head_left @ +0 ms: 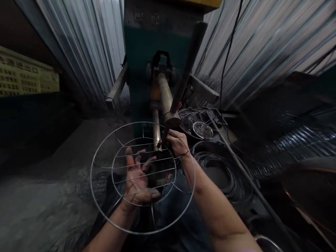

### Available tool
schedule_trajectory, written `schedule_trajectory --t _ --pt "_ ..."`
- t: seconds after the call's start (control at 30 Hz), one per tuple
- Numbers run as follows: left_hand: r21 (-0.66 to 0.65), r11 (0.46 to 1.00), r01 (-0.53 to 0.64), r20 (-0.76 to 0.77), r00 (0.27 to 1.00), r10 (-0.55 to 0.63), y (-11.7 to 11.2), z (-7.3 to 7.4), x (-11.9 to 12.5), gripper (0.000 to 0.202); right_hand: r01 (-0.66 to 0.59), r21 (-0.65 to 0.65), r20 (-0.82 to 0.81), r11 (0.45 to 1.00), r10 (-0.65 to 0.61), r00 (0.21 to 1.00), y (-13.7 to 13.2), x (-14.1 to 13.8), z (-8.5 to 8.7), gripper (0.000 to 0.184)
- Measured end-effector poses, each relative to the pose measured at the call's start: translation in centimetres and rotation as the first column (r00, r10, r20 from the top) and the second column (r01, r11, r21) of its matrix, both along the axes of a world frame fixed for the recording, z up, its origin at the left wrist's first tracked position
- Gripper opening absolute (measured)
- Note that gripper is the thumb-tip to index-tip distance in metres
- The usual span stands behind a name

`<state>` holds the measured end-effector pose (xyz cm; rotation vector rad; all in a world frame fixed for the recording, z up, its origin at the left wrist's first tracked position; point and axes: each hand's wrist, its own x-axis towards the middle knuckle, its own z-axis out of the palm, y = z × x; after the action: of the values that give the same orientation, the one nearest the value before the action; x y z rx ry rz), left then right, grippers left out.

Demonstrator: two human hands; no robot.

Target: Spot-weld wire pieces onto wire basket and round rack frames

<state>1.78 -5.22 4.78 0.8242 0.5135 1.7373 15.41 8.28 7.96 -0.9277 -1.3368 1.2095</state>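
A round wire grille (105, 203) with two rings and several cross wires lies flat in front of me, under the arms of a green welding machine (160, 45). My left hand (138, 180) is palm up beneath the inner ring, fingers spread, holding the grille up from below. My right hand (177, 141) is closed in a pinch on a wire of the grille at its far side, close to the machine's lower electrode arm (156, 131). The upper electrode arm (166, 96) ends just above that spot.
A long lever (187, 66) slants up from the machine's head. Coils of wire rings (223, 171) and a small tray of wire parts (202, 129) lie to the right. Corrugated metal walls (262, 42) stand behind. A dark cable (225, 59) hangs down.
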Motion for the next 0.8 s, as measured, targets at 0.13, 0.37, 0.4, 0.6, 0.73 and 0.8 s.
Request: schedule_trajectory --t 0.13,0.37,0.4,0.6,0.73,0.8 --pt "-0.060 0.998 0.004 0.037 0.999 -0.002 -0.2 0.4 0.7 0.121 -0.021 0.009 0.056 1.000 0.020 0.998 0.8 0.2 -0.4 0.023" --pt "-0.124 0.992 0.008 0.085 0.996 0.003 -0.9 0.8 1.3 0.118 0.012 -0.030 0.049 0.999 -0.010 0.999 1.4 -0.2 -1.1 0.025" --pt "-0.125 0.992 0.011 0.085 0.996 0.000 -0.9 0.6 1.4 0.119 0.005 -0.035 0.046 0.999 -0.004 0.999 1.4 -0.3 -1.0 0.025" --pt "-0.148 0.945 0.293 -0.023 0.954 -0.300 -1.0 -1.0 -0.4 0.119 0.010 -0.144 -0.097 0.990 -0.024 0.995 -0.3 1.3 -0.7 0.023" --pt "-0.380 0.807 0.452 -0.108 0.845 -0.524 0.4 -1.1 -2.0 0.091 0.061 -0.308 -0.154 0.949 -0.113 0.982 -4.0 4.6 -1.1 0.032" --pt "-0.524 0.755 0.393 -0.007 0.885 -0.466 1.4 -0.9 -2.2 0.068 0.041 -0.334 -0.189 0.942 -0.110 0.976 -6.4 6.0 -1.2 0.036"
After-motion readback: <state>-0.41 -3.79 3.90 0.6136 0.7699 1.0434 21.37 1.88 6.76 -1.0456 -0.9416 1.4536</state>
